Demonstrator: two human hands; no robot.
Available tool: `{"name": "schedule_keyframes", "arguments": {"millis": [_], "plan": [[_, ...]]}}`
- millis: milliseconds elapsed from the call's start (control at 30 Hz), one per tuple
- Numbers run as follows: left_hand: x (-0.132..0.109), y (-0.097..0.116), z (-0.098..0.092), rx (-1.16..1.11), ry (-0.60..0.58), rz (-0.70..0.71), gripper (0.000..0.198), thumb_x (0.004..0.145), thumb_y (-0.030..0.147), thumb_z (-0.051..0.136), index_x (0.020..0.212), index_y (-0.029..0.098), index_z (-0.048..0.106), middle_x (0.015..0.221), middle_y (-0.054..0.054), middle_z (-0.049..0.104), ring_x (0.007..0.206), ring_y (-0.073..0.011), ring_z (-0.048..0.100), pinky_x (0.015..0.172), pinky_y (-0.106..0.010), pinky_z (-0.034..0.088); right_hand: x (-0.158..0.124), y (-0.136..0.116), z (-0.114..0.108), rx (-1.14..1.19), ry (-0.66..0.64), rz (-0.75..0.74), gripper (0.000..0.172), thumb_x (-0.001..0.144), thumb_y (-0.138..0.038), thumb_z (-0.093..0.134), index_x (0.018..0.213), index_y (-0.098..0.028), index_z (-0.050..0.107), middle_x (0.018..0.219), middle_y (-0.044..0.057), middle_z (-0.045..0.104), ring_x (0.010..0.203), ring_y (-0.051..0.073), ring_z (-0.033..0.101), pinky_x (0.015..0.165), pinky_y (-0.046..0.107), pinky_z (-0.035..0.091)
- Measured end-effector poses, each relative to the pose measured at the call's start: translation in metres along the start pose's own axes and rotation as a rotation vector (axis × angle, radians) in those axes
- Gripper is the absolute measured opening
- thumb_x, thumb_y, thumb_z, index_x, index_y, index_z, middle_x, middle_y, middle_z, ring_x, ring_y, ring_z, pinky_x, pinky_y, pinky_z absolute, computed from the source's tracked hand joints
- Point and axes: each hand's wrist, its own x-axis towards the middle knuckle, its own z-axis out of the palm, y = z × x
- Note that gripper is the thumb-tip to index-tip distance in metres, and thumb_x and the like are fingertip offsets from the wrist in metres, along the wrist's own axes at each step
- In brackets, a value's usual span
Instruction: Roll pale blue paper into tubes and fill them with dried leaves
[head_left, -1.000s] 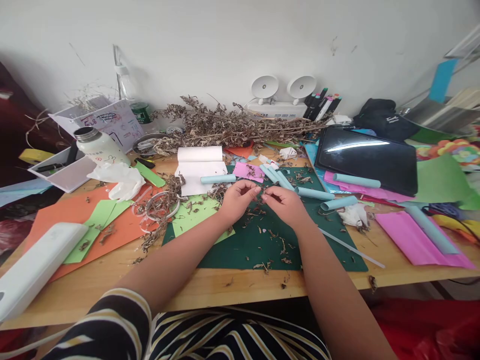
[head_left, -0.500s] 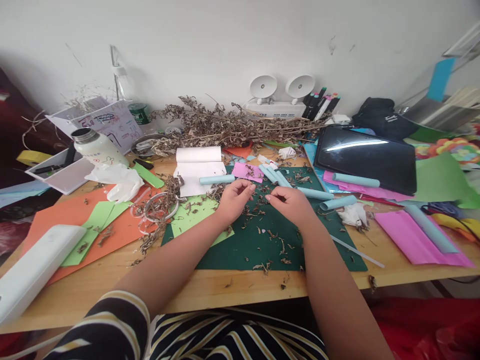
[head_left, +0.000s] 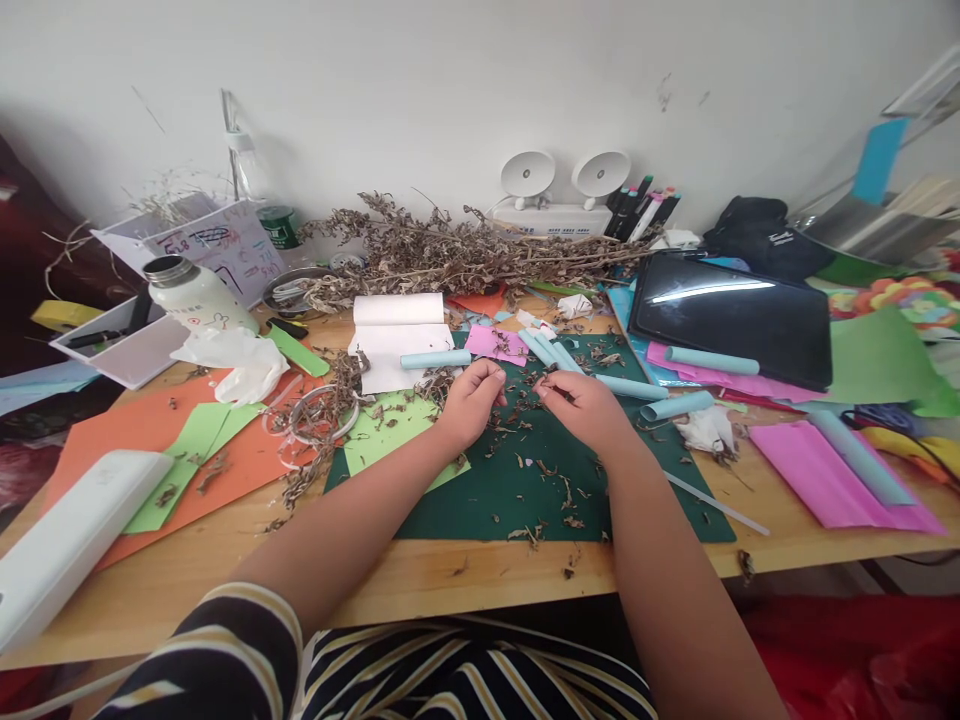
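My left hand [head_left: 471, 402] and my right hand [head_left: 583, 408] hover over the far part of a dark green cutting mat [head_left: 525, 500], a short gap between them. Each has its fingertips pinched on a tiny dried plant bit, too small to make out clearly. Crumbled dried leaves [head_left: 536, 468] litter the mat around both hands. Light blue paper rolls [head_left: 555, 352] lie just beyond my fingers, with another blue roll [head_left: 435, 358] by my left hand and a pink paper piece [head_left: 496, 343] between them.
A heap of dried branches [head_left: 450, 255] runs along the wall. White folded paper [head_left: 397, 335], a tape ring [head_left: 319, 412], orange paper [head_left: 150, 430], a bottle [head_left: 195, 295] and a white case [head_left: 67, 540] lie left. A black tablet [head_left: 731, 315] and pink sheets [head_left: 825, 480] lie right.
My hands, which met at the fingertips a second ago, have drawn apart. The right hand has shifted slightly away from the left; the view barely moved.
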Motion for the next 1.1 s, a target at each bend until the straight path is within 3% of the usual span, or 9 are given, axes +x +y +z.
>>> {"name": "schedule_keyframes", "arguments": {"millis": [167, 367, 567, 667, 767, 833, 900, 967, 1100], "plan": [[0.001, -0.002, -0.001, 0.010, 0.011, 0.015, 0.021, 0.078, 0.029, 0.038, 0.061, 0.017, 0.041, 0.053, 0.004, 0.043, 0.052, -0.0073, 0.045, 0.057, -0.020, 0.037, -0.001, 0.001, -0.002, -0.018, 0.063, 0.080, 0.021, 0.074, -0.031, 0.042, 0.059, -0.019, 0.051, 0.050, -0.001, 0.048, 0.048, 0.011, 0.042, 0.044, 0.022, 0.028], [0.004, -0.008, -0.001, 0.089, 0.062, 0.025, 0.016, 0.075, 0.032, 0.046, 0.073, 0.017, 0.048, 0.058, 0.003, 0.047, 0.052, -0.0081, 0.046, 0.054, -0.021, 0.038, 0.000, 0.013, -0.009, -0.055, 0.273, 0.259, 0.025, 0.074, -0.037, 0.042, 0.060, -0.019, 0.053, 0.051, 0.000, 0.050, 0.046, 0.011, 0.041, 0.045, 0.023, 0.029], [0.003, -0.007, -0.002, 0.415, 0.031, 0.131, 0.020, 0.077, 0.033, 0.043, 0.072, 0.017, 0.053, 0.065, 0.000, 0.054, 0.058, -0.0104, 0.048, 0.056, -0.022, 0.037, 0.011, 0.028, -0.030, -0.178, 0.441, 0.456, 0.042, 0.076, -0.045, 0.034, 0.047, -0.018, 0.048, 0.045, 0.002, 0.045, 0.048, 0.013, 0.039, 0.047, 0.026, 0.025], [0.003, -0.004, -0.002, 0.546, -0.002, 0.191, 0.029, 0.080, 0.037, 0.039, 0.062, 0.016, 0.050, 0.058, 0.001, 0.051, 0.057, -0.0107, 0.047, 0.055, -0.022, 0.035, 0.017, 0.031, -0.043, -0.306, 0.393, 0.539, 0.045, 0.078, -0.045, 0.030, 0.053, -0.017, 0.054, 0.053, 0.004, 0.051, 0.054, 0.016, 0.045, 0.050, 0.028, 0.028], [0.003, -0.002, -0.001, 0.629, -0.031, 0.200, 0.035, 0.081, 0.038, 0.034, 0.057, 0.016, 0.046, 0.054, 0.001, 0.047, 0.055, -0.0104, 0.045, 0.052, -0.022, 0.033, 0.025, 0.032, -0.059, -0.392, 0.302, 0.532, 0.038, 0.080, -0.037, 0.029, 0.082, -0.018, 0.062, 0.076, 0.008, 0.059, 0.073, 0.021, 0.052, 0.059, 0.031, 0.034], [0.004, -0.003, -0.001, 0.674, -0.039, 0.217, 0.035, 0.082, 0.038, 0.034, 0.057, 0.016, 0.045, 0.055, 0.001, 0.047, 0.055, -0.0107, 0.045, 0.052, -0.022, 0.032, 0.031, 0.031, -0.069, -0.430, 0.275, 0.517, 0.038, 0.078, -0.030, 0.035, 0.112, -0.022, 0.049, 0.102, 0.011, 0.055, 0.090, 0.026, 0.050, 0.067, 0.036, 0.035], [0.004, -0.004, -0.001, 0.694, -0.032, 0.248, 0.031, 0.081, 0.036, 0.036, 0.061, 0.016, 0.047, 0.059, 0.000, 0.050, 0.058, -0.0112, 0.046, 0.052, -0.022, 0.033, 0.033, 0.028, -0.076, -0.441, 0.274, 0.494, 0.056, 0.076, -0.029, 0.040, 0.129, -0.026, 0.024, 0.121, 0.013, 0.041, 0.101, 0.032, 0.044, 0.072, 0.042, 0.034], [0.004, -0.005, -0.001, 0.685, -0.018, 0.271, 0.024, 0.080, 0.033, 0.039, 0.068, 0.016, 0.051, 0.064, 0.000, 0.053, 0.062, -0.0115, 0.048, 0.054, -0.022, 0.035, 0.031, 0.021, -0.074, -0.421, 0.275, 0.407, 0.062, 0.075, -0.032, 0.043, 0.131, -0.025, 0.018, 0.126, 0.013, 0.036, 0.105, 0.033, 0.041, 0.075, 0.046, 0.033], [0.005, -0.007, -0.001, 0.654, -0.019, 0.305, 0.015, 0.077, 0.023, 0.044, 0.083, 0.016, 0.057, 0.075, -0.002, 0.058, 0.069, -0.0118, 0.051, 0.063, -0.022, 0.040, 0.010, -0.001, -0.037, -0.447, 0.002, 0.098, 0.034, 0.073, -0.038, 0.048, 0.103, -0.026, 0.055, 0.119, 0.006, 0.046, 0.104, 0.030, 0.041, 0.079, 0.047, 0.032]]}}
